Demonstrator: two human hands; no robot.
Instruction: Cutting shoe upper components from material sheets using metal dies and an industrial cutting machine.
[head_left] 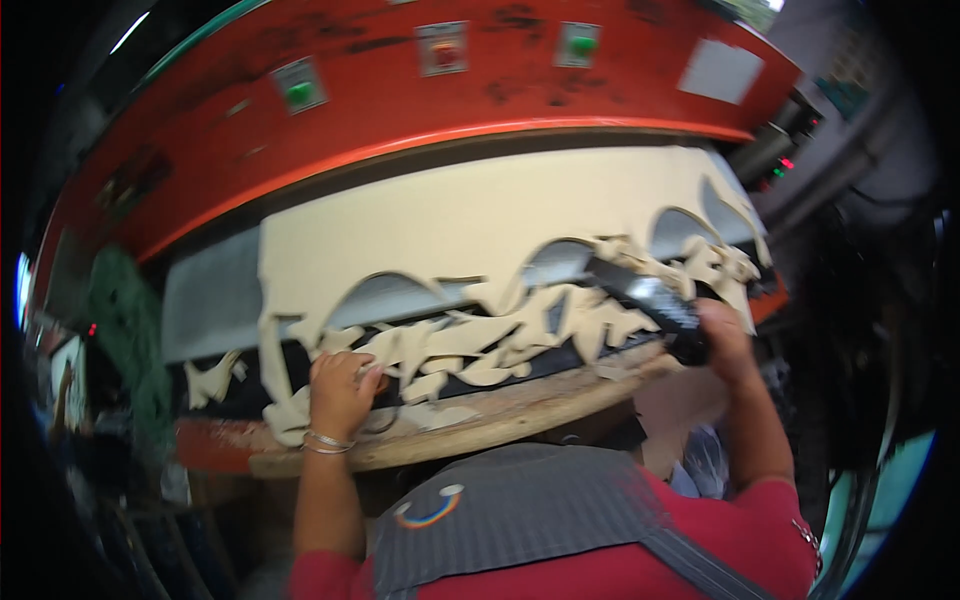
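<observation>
My right hand (pixel 725 340) is closed round one end of a dark, long, shiny-faced object (pixel 655 302). It is blurred by motion, and I cannot make out its kind. It slants over the cream scraps at the right of the machine's bed. My left hand (pixel 338 392), with bangles at the wrist, is at the front edge, fingers curled among the scraps. A bit of something brownish shows beside its thumb, but what the fingers hold is hidden. Cream offcuts (pixel 490 345) lie heaped between the hands. Behind them spreads a large cream sheet (pixel 420 225) with curved cut-outs along its near edge.
A red machine beam (pixel 380 90) with green and red buttons spans the back. Grey bed plate (pixel 210 300) shows at left and through the cut-outs. A wooden rail (pixel 500 425) runs along the front, close to my body. Cables and dark equipment stand at right.
</observation>
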